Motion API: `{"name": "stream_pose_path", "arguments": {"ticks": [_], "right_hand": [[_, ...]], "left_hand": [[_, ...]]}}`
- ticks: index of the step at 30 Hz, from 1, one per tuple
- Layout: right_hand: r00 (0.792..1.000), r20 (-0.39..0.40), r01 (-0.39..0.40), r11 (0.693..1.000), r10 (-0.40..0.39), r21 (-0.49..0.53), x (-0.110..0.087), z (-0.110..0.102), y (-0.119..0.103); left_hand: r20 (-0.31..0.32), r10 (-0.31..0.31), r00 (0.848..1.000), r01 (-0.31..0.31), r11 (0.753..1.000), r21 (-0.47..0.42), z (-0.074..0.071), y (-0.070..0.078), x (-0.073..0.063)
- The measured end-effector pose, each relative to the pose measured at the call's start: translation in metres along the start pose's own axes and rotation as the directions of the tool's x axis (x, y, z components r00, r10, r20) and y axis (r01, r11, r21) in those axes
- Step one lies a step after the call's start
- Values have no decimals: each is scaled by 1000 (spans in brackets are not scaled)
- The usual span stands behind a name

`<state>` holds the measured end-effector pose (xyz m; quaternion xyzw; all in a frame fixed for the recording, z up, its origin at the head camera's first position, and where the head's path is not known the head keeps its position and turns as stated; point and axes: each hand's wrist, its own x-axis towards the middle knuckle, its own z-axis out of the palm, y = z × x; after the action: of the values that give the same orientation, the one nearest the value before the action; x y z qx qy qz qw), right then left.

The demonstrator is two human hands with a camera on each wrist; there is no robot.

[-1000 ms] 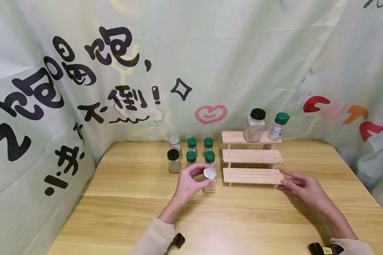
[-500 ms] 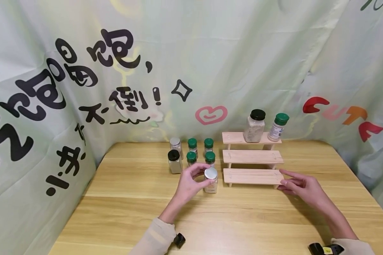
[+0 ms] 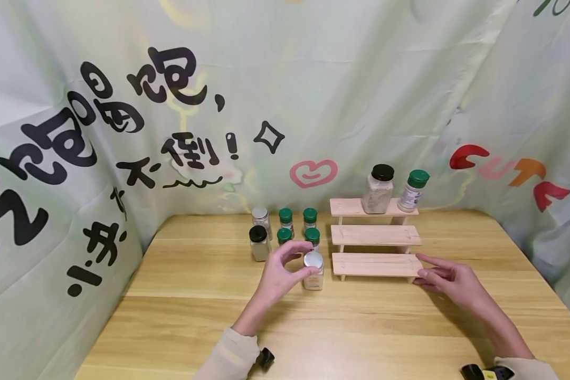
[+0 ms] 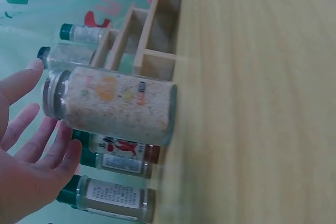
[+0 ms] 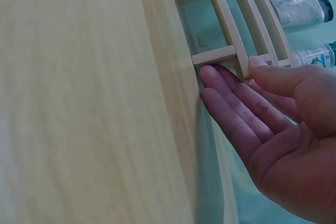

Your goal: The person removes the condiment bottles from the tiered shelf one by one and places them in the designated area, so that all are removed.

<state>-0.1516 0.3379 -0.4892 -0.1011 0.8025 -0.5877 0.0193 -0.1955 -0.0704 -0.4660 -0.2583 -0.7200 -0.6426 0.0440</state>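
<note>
A glass seasoning jar with a silver lid [image 3: 313, 270] stands upright on the table, filled with pale, speckled contents. My left hand [image 3: 284, 270] spreads its thumb and fingers about the lid. In the left wrist view the thumb tip shows beside the lid with a gap, and the fingertips [image 4: 62, 132] lie close to its other side. At the right, my right hand [image 3: 448, 279] pinches the end of the lowest tier of a three-step wooden rack [image 3: 375, 264]. Its thumb [image 5: 262, 72] meets the board's end, the other fingers extending near the leg.
A black-lidded jar [image 3: 379, 190] and a green-capped shaker [image 3: 412, 191] stand on the top tier. Left of the rack are several green-capped shakers [image 3: 286, 219], another black-lidded jar [image 3: 259, 244] and a silver-lidded jar [image 3: 261, 217]. A printed curtain [image 3: 247, 79] hangs behind the table [image 3: 209, 316].
Both hands, the silver-lidded jar and the rack keep their places. Only the head view shifts slightly.
</note>
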Motion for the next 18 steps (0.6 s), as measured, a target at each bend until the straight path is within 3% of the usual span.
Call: {"name": "stream_pose_path", "arguments": {"ticks": [7, 18], "right_hand": [[1000, -13, -1, 1000, 1, -6, 2, -2, 0], [1000, -7, 21, 999, -21, 25, 3, -1, 2]], "left_hand": [[-31, 30, 999, -28, 998, 50, 0, 16, 0], [-40, 106, 994, -107, 994, -13, 10, 30, 2]]}}
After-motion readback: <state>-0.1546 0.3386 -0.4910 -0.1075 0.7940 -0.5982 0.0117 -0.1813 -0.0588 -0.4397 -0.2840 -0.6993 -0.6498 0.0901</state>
